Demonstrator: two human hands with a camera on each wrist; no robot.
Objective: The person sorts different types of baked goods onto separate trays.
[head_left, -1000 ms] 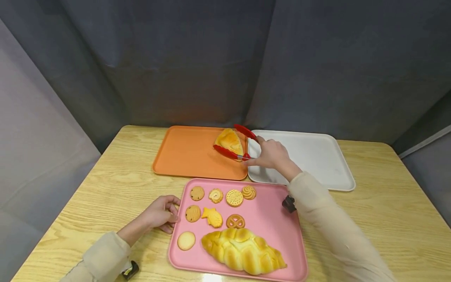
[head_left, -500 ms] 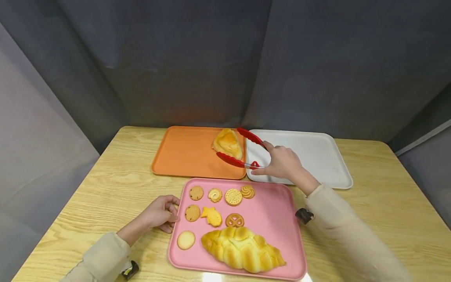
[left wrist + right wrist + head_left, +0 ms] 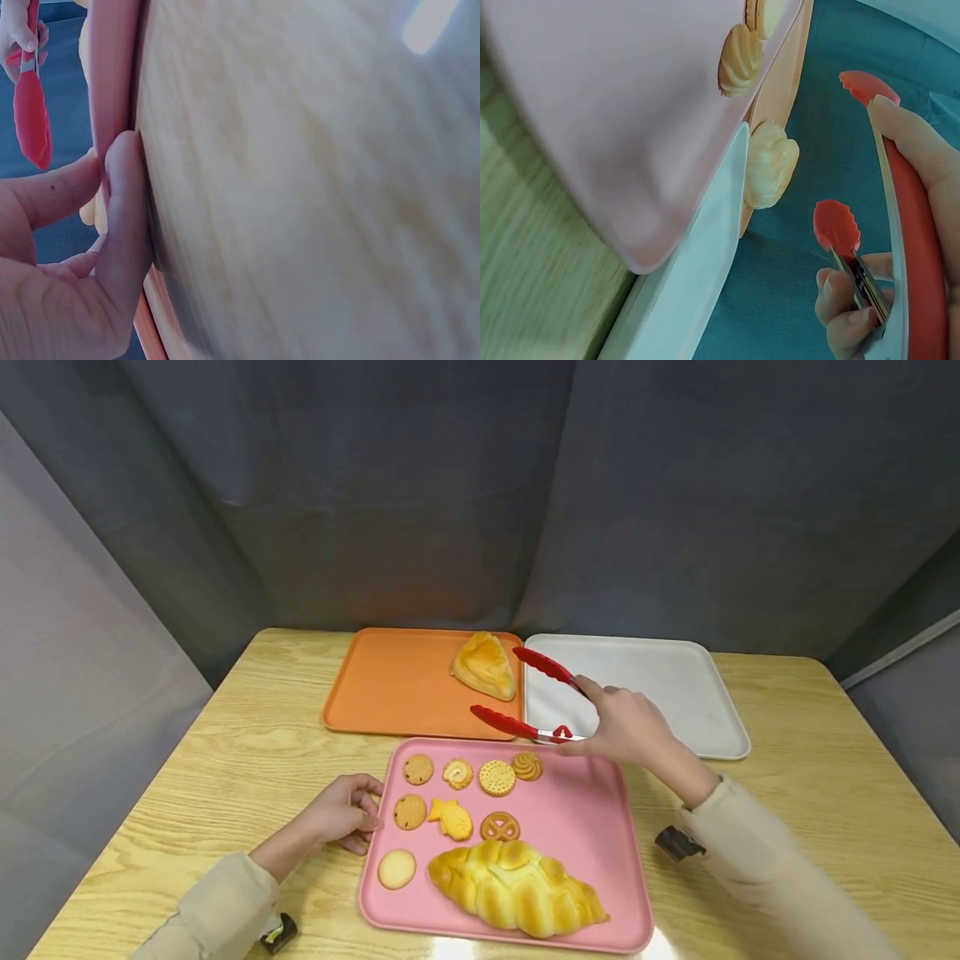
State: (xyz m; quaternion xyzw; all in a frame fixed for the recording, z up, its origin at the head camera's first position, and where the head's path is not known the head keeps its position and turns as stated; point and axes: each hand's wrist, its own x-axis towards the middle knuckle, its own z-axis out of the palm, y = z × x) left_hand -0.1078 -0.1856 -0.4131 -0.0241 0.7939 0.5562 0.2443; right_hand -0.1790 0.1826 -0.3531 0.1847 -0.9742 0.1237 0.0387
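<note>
My right hand (image 3: pixel 633 727) holds red-tipped tongs (image 3: pixel 543 666) with their arms spread and nothing between them. The tongs hang over the seam of the trays, one tip above the near edge of the orange tray (image 3: pixel 390 685). A triangular golden pastry (image 3: pixel 483 667) lies at the right end of that tray, just left of the tongs. My left hand (image 3: pixel 341 814) pinches the left rim of the pink tray (image 3: pixel 116 67) between thumb and fingers. On the pink tray (image 3: pixel 592 827) lie a braided loaf (image 3: pixel 517 889), a pretzel cookie (image 3: pixel 500 827), a fish-shaped cookie (image 3: pixel 452 820) and several round cookies (image 3: pixel 497 778).
A white tray (image 3: pixel 675 685) stands at the back right, beside the orange one. All three trays rest on a wooden table (image 3: pixel 247 735). A dark curtain (image 3: pixel 412 485) hangs behind the table's far edge.
The tongs have drawn back right and toward me from around the pastry, which stays on the orange tray. My left hand keeps its place at the pink tray's rim.
</note>
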